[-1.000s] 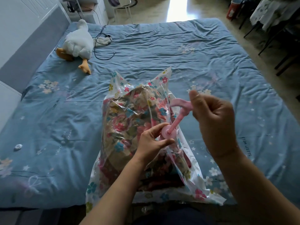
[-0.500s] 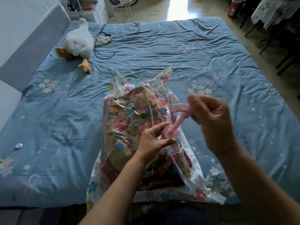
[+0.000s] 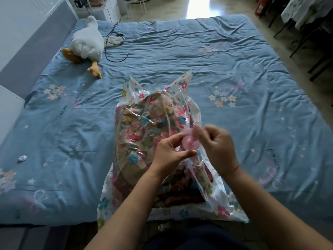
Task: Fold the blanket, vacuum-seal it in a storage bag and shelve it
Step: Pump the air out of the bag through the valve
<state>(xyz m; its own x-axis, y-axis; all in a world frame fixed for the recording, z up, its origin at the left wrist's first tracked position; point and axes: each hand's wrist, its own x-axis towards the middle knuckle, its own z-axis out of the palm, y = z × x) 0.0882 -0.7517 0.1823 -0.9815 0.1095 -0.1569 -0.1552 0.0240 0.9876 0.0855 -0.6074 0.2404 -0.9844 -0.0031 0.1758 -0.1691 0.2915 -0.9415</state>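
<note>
A clear storage bag (image 3: 129,91) with flower print lies on the bed near its front edge. Inside it is the folded floral blanket (image 3: 144,127). A small pink hand pump (image 3: 189,140) stands on the bag's right side, its round base pressed against the plastic. My left hand (image 3: 169,154) pinches the pump's base and the bag beneath it. My right hand (image 3: 214,141), blurred by motion, grips the pump's handle, which is pushed down close to the base.
The blue bedsheet (image 3: 234,65) covers the whole bed. A white plush goose (image 3: 86,44) and a black cable (image 3: 113,44) lie at the far left. A small round white cap (image 3: 22,158) rests on the sheet at left. Chairs (image 3: 306,37) stand at the right.
My right hand has pushed the pump handle down toward its base. The left hand has stayed on the base.
</note>
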